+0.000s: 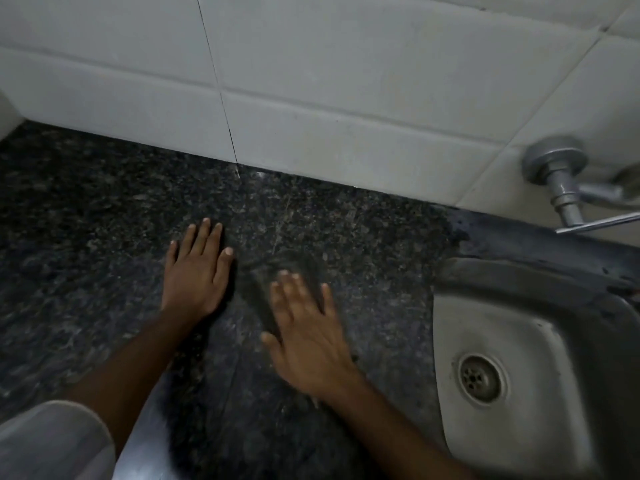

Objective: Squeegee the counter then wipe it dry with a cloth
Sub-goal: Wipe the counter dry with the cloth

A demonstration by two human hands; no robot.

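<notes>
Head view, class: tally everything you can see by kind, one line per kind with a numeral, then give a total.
Hands: 2, left hand flat on the counter, right hand blurred
Counter: 1
Sink: 1
Sink drain: 1
Wall tap: 1
Total: 6
No squeegee or cloth is clearly visible.

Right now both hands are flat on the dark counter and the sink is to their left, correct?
Not quite. The head view shows the sink to the right of the hands, not the left. The left hand and right hand are spread on the dark counter.
</notes>
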